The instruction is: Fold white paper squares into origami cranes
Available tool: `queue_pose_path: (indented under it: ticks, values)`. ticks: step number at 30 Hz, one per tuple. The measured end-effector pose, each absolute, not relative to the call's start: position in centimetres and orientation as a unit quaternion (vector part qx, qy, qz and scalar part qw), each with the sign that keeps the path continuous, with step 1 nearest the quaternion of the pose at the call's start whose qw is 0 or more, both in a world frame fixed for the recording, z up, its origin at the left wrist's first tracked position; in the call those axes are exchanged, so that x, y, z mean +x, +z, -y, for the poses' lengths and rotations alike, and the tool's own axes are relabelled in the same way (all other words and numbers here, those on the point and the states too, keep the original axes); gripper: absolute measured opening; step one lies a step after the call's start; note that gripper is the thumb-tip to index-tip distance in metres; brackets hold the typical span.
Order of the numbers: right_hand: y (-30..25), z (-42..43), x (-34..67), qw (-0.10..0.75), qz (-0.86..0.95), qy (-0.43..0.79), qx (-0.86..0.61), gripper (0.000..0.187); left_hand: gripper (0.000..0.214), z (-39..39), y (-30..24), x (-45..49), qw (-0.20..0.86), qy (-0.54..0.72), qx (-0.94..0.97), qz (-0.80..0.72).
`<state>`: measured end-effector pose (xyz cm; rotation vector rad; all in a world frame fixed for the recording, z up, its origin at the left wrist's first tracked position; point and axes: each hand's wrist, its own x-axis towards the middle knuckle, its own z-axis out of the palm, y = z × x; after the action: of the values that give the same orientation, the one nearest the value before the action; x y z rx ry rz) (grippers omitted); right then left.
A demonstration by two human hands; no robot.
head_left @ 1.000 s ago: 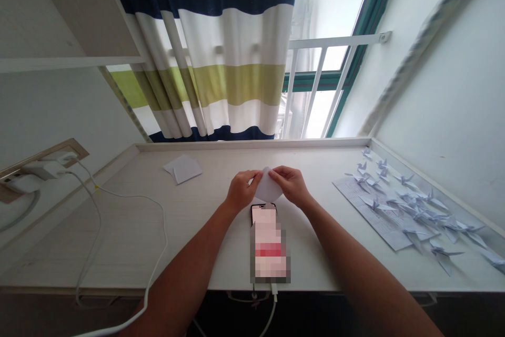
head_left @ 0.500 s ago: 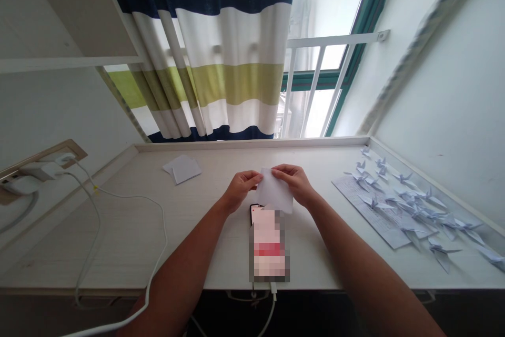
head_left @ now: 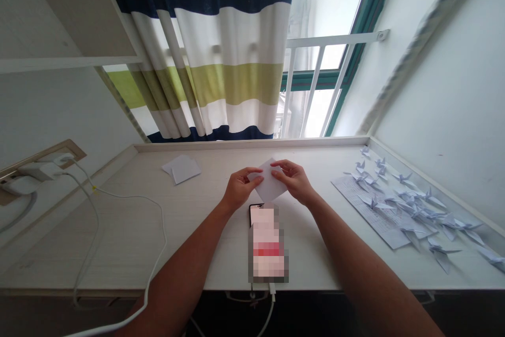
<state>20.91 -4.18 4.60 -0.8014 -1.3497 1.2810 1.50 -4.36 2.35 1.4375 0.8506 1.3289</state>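
Currently | left hand (head_left: 240, 188), right hand (head_left: 294, 182) both grip paper square (head_left: 270, 180) | origami cranes (head_left: 410, 203) on printed sheet (head_left: 369, 213)

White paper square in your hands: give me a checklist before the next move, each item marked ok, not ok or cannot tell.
White paper square gripped by both left hand and right hand: ok.
Paper's lower corner clear of the phone: cannot tell, it sits right at the phone's top edge.
Creases on the paper: cannot tell, none can be made out.
Spare paper sheets on the table, left of the hands: ok.
Paper cranes away from the hands: ok, off to the right.
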Motion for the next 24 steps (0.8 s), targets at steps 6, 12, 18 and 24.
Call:
queue_pose_path:
  ticks: [6, 12, 18, 24]
  values:
    - [3.99, 3.81, 20.78, 0.553, 0.550, 0.524, -0.343, 0.036, 0.043, 4.07, 2.26, 1.41, 0.489, 0.595, 0.522, -0.367]
    - [4.33, 4.07, 20.85, 0.552, 0.552, 0.521, -0.346, 0.037, 0.043, 3.83, 2.04, 1.10, 0.453, 0.599, 0.536, -0.385]
    - [4.30, 4.04, 20.86, 0.554, 0.561, 0.498, -0.361, 0.037, 0.034, 3.98, 2.11, 0.89, 0.366, 0.590, 0.587, -0.417]
    - [3.92, 3.76, 20.84, 0.564, 0.563, 0.472, -0.377, 0.034, 0.036, 3.83, 2.12, 0.69, 0.360, 0.580, 0.573, -0.453]
